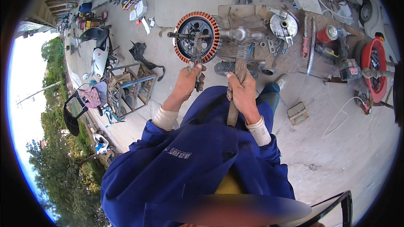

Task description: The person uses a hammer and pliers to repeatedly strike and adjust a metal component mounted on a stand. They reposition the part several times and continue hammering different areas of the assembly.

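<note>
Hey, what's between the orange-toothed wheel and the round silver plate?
In the head view, the hammer head shows between the wheel and the plate, with small round metal parts nearer the plate.

An open metal rack (134,82) stands on the concrete floor (315,151). Just left of the rack is a pink bag (90,97), with green trees (63,176) farther left. Just beyond it stands a white scooter (98,56). Crumpled black plastic (140,54) lies near the rack's right side. Well to the rack's right are a tan box (297,113) and a red basin (377,92).
</note>
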The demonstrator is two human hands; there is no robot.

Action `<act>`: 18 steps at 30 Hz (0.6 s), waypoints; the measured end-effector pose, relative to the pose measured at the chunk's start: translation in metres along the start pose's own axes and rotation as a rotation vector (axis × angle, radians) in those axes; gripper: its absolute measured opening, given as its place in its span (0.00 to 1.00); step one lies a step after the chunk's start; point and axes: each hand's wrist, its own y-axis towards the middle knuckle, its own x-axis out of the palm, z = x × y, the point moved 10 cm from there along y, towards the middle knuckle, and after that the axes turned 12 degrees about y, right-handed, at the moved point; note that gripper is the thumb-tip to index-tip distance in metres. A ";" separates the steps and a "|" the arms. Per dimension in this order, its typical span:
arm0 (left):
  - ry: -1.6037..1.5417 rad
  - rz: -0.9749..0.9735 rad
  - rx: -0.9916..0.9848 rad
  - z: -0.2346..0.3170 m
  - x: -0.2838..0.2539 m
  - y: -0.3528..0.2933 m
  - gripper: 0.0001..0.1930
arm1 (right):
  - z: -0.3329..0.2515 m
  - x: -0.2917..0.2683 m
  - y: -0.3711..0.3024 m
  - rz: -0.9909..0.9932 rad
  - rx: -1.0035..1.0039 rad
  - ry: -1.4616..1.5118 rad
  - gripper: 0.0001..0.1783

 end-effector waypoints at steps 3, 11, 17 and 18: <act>-0.010 -0.005 0.000 0.001 -0.002 0.000 0.19 | 0.003 0.003 -0.001 0.006 0.008 -0.010 0.08; -0.015 -0.037 -0.007 0.001 -0.004 0.002 0.20 | 0.009 0.013 0.003 -0.005 -0.015 -0.003 0.11; -0.005 -0.059 -0.024 0.000 -0.006 0.002 0.20 | 0.020 0.025 0.010 -0.044 -0.046 -0.072 0.07; -0.012 -0.069 -0.022 0.000 -0.005 0.002 0.20 | 0.020 0.027 0.013 -0.065 -0.074 -0.123 0.07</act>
